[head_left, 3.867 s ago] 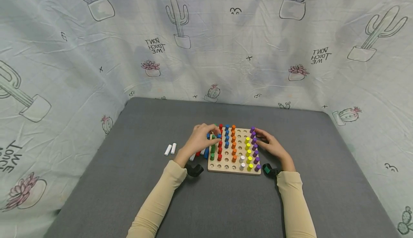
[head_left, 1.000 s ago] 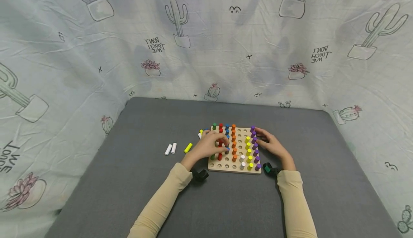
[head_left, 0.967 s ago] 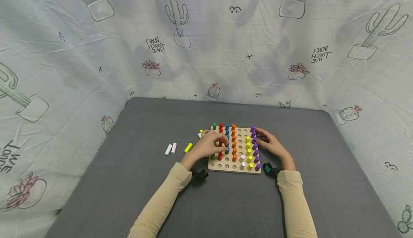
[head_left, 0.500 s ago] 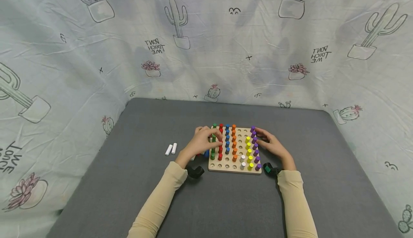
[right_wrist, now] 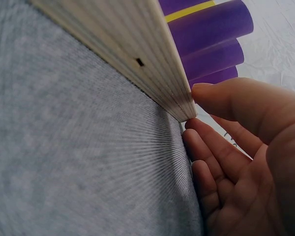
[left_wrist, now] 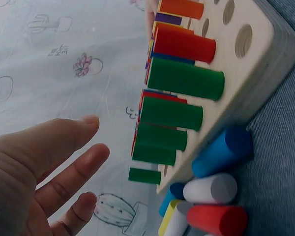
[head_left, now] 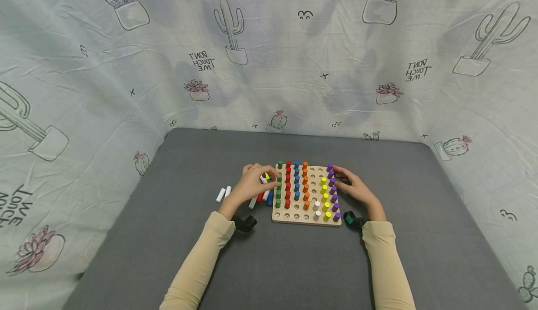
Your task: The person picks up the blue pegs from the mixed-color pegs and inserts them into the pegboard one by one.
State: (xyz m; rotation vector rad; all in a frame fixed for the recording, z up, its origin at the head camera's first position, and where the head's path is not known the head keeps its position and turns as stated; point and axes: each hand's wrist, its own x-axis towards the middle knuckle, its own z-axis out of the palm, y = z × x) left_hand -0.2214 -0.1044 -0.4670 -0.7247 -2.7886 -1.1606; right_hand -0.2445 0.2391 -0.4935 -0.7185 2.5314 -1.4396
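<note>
Your left hand (head_left: 251,181) hovers at the left edge of the pegboard (head_left: 294,221), thumb and fingers apart, holding nothing; the loose pegs (left_wrist: 217,220) lie just left of the board. Your right hand (head_left: 355,192) rests at the board's right edge beside the purple pegs (head_left: 334,198), thumb touching it, fingers loosely bent. The pegs look light, stiff and probably slippery: pinch one near its upper end. The board seems sturdy; steady its edge.

Grey worktop (head_left: 302,263) has pale wrinkled cloth (head_left: 269,44) behind and at both sides, printed with cacti (head_left: 230,25) and mirrored lettering (head_left: 201,61).
</note>
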